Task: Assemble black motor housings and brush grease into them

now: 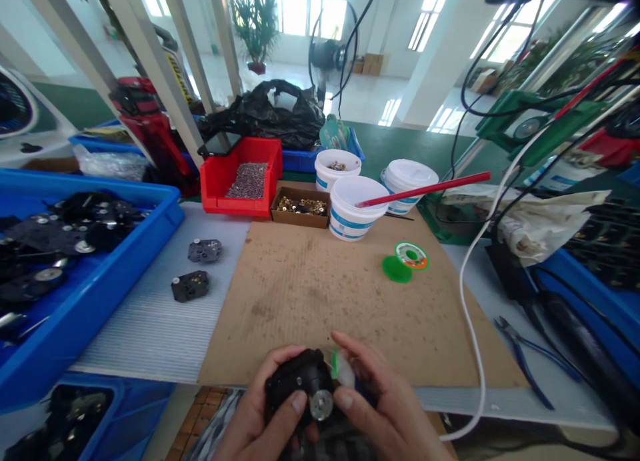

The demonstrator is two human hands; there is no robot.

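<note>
Close to the front edge of the workbench, my left hand (270,408) is wrapped round a black plastic gear housing (299,376). A round silver metal part (321,404) sticks out of its near side, by my left thumb. My right hand (383,401) is closed just beside the housing, around a small whitish piece with a green edge (344,369). That piece is blurred, and its kind cannot be made out. Under both hands lies brown cardboard (310,301), with its near edge just behind them.
Two dark gear housings (191,286) lie at the left, beside a blue tray (125,261) of black parts. Behind stand a red bin (240,208), a brass parts box (300,216) and white tubs (350,228). At right are a green solder spool (399,269), pliers (525,364) and a white cable (470,314).
</note>
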